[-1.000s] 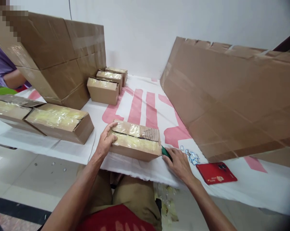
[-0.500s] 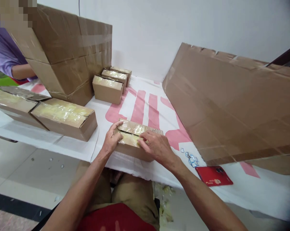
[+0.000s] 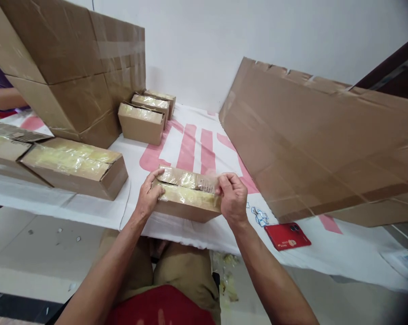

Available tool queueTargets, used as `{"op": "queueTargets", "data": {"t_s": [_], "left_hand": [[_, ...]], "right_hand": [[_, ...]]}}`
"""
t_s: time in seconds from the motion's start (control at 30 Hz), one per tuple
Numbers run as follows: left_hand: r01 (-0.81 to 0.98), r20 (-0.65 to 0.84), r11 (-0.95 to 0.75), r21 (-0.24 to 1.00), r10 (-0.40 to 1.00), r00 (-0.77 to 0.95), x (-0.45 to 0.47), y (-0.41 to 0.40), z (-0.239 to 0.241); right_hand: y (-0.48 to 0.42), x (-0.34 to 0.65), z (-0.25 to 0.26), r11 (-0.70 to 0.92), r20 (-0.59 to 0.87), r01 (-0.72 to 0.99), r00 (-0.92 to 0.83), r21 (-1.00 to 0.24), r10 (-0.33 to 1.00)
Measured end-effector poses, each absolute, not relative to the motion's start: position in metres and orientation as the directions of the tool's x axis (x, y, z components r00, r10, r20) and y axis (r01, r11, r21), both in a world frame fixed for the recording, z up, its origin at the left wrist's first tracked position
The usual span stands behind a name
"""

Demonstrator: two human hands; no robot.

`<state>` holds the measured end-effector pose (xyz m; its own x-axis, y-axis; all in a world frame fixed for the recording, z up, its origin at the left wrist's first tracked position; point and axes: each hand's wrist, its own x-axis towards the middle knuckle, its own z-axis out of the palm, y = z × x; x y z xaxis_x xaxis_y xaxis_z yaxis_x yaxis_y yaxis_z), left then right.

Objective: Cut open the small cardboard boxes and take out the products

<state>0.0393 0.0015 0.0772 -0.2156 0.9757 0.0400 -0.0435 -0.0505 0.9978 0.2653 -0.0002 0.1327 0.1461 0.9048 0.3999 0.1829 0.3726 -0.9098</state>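
A small brown cardboard box (image 3: 190,210) with glossy clear, yellowish tape over its lid lies at the table's near edge, a narrow gap running along its top. My left hand (image 3: 149,193) grips its left end, index finger on the far edge and thumb on the near side of the lid. At the right end, my right hand (image 3: 234,195) is closed in a pinch on what looks like the clear tape (image 3: 209,184), over a printed patch. Its fingertips partly hide that corner.
Two taped boxes (image 3: 71,158) stand left along the edge. Three smaller boxes (image 3: 141,124) line up behind. Large stacked cartons (image 3: 75,76) rise at left; a big cardboard panel (image 3: 319,140) leans at right. A red phone (image 3: 287,236) lies near bluish-edged scraps (image 3: 260,216). A co-worker's arm (image 3: 7,98) shows far left.
My right hand has moved from the middle of the lid to its right end, and its fingers have closed. My left hand stays on the left end. The view has shifted slightly right.
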Motion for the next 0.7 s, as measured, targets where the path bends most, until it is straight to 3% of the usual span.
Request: {"op": "queueTargets", "data": {"t_s": [0.1,0.23,0.37,0.43,0.53,0.7], "left_hand": [[-0.032,0.060,-0.068,0.997,0.976,-0.208,0.038,0.003,0.076],[0.030,0.108,-0.104,0.994,0.970,-0.216,0.034,-0.002,0.071],[0.071,0.118,-0.102,0.992,0.950,-0.290,0.031,-0.005,0.069],[0.108,0.121,-0.092,0.990,0.942,-0.312,0.033,-0.006,0.073],[0.144,0.114,-0.065,0.987,0.926,-0.361,0.041,-0.012,0.085],[-0.023,0.039,-0.054,0.998,0.905,-0.424,0.048,-0.012,0.089]], "right_hand": [[-0.002,0.271,0.137,0.425,0.424,0.055,0.251,-0.904,0.870],[-0.044,0.281,0.136,0.431,0.434,0.100,0.386,-0.897,0.814],[-0.101,0.286,0.105,0.270,0.293,0.131,0.210,-0.954,0.933],[-0.122,0.298,0.083,0.211,0.257,0.229,0.192,-0.950,0.947],[-0.146,0.339,0.057,0.109,0.311,0.485,0.359,-0.868,0.880],[-0.154,0.424,0.048,-0.014,0.406,0.667,0.470,-0.745,0.784]]}}
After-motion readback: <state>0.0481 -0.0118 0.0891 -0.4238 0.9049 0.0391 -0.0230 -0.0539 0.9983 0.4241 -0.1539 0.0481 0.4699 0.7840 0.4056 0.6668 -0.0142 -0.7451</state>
